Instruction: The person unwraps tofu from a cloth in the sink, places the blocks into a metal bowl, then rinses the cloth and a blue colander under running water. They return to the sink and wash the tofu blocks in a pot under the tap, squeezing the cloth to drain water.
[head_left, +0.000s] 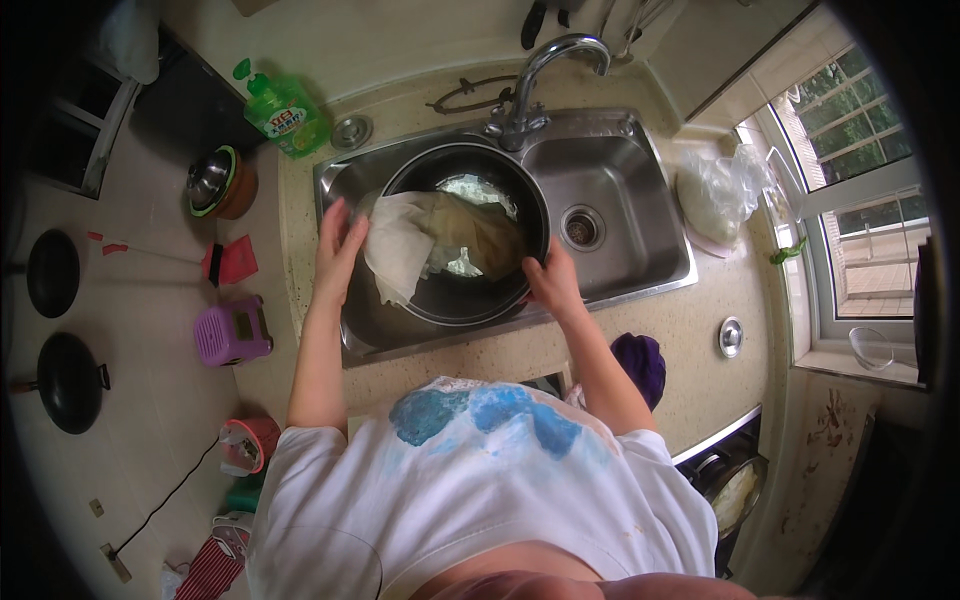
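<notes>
A large dark round basin (450, 304) with a light rim sits over the left bowl of the stainless steel sink (600, 172). Inside it lies a wet, folded cloth (401, 232), whitish at the left and brownish at the right, with its pale end draped over the basin's left rim. My right hand (551, 277) grips the lower right rim, thumb on top. On the other side my left hand (341, 240) is beside the pale end of the cloth, fingers apart; whether it touches the cloth cannot be told. Shiny reflections show at the basin's bottom.
A chrome faucet (525, 90) rises behind the basin. A green pump bottle (285, 116) and a metal drain stopper (351, 133) stand at the back left. A tied plastic bag (716, 199) is right of the sink; a purple cloth (640, 367) lies near my right forearm.
</notes>
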